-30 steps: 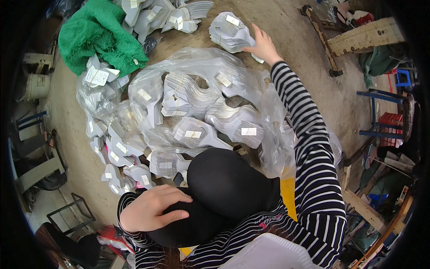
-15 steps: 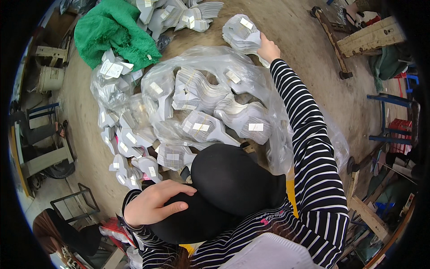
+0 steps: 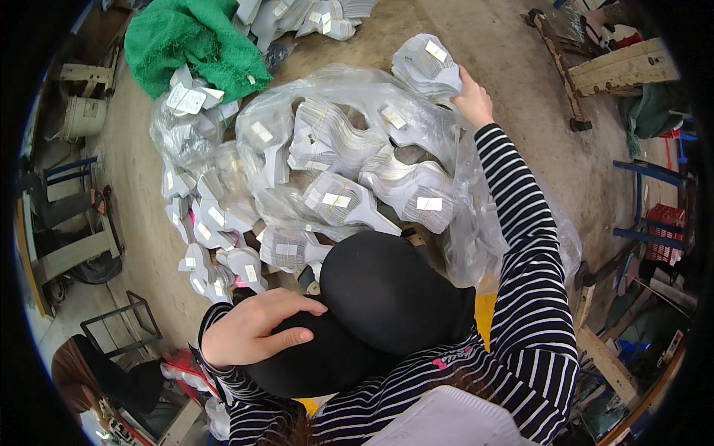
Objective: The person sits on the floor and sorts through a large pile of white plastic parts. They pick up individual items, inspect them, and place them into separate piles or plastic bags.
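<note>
My right hand (image 3: 474, 99) reaches far forward, fingers closed round the narrow end of a bundle of grey-white shaped sheets (image 3: 424, 63) with a white label on top. That bundle is at the far edge of a clear plastic sheet (image 3: 338, 76). On the plastic lie several similar labelled bundles, among them a curved stack (image 3: 323, 137) and a nearer one (image 3: 342, 199) tied with a thin band. My left hand (image 3: 264, 327) rests on my black-clad knee, fingers stretched out and holding nothing.
A green woven sack (image 3: 190, 48) lies at the far left, with more bundles (image 3: 316, 16) beyond it. Smaller bundles (image 3: 212, 215) are heaped left of the plastic. A bucket (image 3: 83, 119) stands at the left, a wooden beam (image 3: 625, 70) and a red crate (image 3: 664, 227) at the right.
My right hand and the bundle in it have shifted to the right and slightly nearer. My left hand remains on my knee.
</note>
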Action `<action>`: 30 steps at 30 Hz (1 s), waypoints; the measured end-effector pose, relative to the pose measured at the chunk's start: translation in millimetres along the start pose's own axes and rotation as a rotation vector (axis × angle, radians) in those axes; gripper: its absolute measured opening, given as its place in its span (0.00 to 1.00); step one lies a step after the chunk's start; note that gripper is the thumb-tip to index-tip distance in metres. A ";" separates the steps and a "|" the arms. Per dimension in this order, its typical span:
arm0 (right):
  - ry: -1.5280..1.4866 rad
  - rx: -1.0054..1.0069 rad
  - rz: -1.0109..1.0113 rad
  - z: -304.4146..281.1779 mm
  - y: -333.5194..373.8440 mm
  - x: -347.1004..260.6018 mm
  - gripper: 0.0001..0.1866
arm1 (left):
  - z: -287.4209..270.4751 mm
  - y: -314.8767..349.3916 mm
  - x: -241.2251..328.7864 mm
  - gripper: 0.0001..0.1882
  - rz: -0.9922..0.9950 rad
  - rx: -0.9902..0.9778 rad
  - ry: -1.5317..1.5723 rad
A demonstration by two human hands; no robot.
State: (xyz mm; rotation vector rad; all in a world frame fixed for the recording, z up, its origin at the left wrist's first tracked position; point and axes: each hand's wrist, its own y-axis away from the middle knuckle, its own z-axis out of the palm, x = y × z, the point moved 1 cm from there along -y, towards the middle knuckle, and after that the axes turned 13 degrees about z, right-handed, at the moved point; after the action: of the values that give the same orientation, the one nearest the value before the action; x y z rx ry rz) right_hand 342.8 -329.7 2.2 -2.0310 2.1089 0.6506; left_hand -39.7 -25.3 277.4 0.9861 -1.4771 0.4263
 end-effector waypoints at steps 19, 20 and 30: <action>-0.392 -0.108 -0.408 -72.9 76.8 -15.6 0.25 | -30.5 -45.5 25.2 0.21 0.064 -0.010 -0.505; -0.507 -0.200 -0.368 -83.9 87.1 -11.8 0.23 | -31.5 -50.4 31.1 0.21 0.074 -0.036 -0.499; -0.238 -1.186 0.283 -142.5 201.1 159.3 0.16 | 18.4 -130.3 65.7 0.18 0.580 -0.345 -0.505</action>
State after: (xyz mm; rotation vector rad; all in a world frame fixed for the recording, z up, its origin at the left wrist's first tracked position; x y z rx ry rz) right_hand 161.3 -533.9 109.2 -1.8039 2.0334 2.4867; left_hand 56.9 -134.2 298.5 0.3826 -2.2187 0.3226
